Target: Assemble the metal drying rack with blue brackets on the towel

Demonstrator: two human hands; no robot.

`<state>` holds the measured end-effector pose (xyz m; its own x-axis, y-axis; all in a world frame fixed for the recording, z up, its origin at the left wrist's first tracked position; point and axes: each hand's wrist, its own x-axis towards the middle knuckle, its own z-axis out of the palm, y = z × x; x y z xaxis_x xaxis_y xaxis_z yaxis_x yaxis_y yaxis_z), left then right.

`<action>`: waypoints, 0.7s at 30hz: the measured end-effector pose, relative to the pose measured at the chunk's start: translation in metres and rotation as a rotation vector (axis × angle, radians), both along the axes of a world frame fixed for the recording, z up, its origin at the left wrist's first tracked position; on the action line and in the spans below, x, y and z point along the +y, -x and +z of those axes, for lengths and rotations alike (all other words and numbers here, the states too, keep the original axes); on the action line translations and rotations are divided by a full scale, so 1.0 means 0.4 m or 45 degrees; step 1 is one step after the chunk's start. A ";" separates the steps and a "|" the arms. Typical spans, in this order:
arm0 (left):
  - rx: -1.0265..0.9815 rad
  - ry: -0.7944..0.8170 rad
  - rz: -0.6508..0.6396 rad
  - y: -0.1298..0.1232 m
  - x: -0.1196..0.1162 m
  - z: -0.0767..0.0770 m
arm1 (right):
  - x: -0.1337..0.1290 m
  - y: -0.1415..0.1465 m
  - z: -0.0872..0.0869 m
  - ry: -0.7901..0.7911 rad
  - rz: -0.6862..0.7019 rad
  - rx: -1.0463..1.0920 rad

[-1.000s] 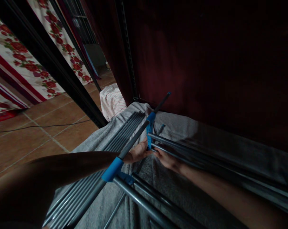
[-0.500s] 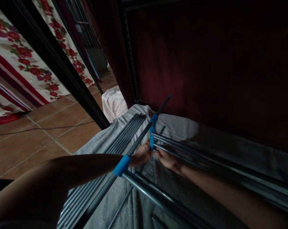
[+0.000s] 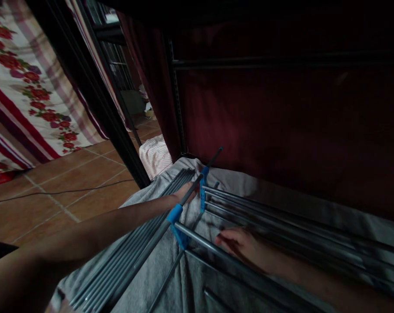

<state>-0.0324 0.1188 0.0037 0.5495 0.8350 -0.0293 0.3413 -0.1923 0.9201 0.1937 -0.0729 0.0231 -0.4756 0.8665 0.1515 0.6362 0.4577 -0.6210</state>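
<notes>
A long grey metal pole (image 3: 156, 237) runs diagonally across the frame and carries two blue plastic connectors, a near one (image 3: 175, 215) and a far one (image 3: 202, 193). Metal tubes (image 3: 245, 202) extend from the connectors toward the right. My left hand (image 3: 184, 191) is closed around the pole just beside the far connector, its fingers partly hidden behind the pole. Over the blanket, between the two sets of tubes, my right hand (image 3: 244, 247) is loosely curled with its fingers apart and nothing visible in it.
A bundle of several loose metal tubes (image 3: 134, 243) lies on the grey blanket (image 3: 197, 278) at left. One short tube (image 3: 216, 300) is near the bottom. A black upright post (image 3: 102, 104) stands at left, and a dark red curtain (image 3: 249, 121) hangs behind. A cable (image 3: 73, 191) crosses the tiled floor.
My right hand has left the far connector and moved right and toward me. My left hand has shifted up and left onto the pole. The camera view has tilted upward.
</notes>
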 end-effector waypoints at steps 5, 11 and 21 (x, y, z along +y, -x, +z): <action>-0.388 0.371 0.130 -0.042 0.004 0.164 | 0.022 -0.045 0.154 -0.516 -0.179 -0.400; -0.416 0.590 0.137 -0.106 -0.038 0.202 | 0.107 -0.045 0.125 -0.393 -0.362 -0.821; -0.331 0.426 0.212 -0.105 -0.026 0.190 | 0.109 -0.046 0.159 -0.357 -0.354 -0.876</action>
<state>0.0095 0.1086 0.0798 0.4333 0.8806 -0.1916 0.0917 0.1684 0.9814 0.2121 -0.0293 0.0866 -0.3133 0.9404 0.1323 0.9493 0.3067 0.0683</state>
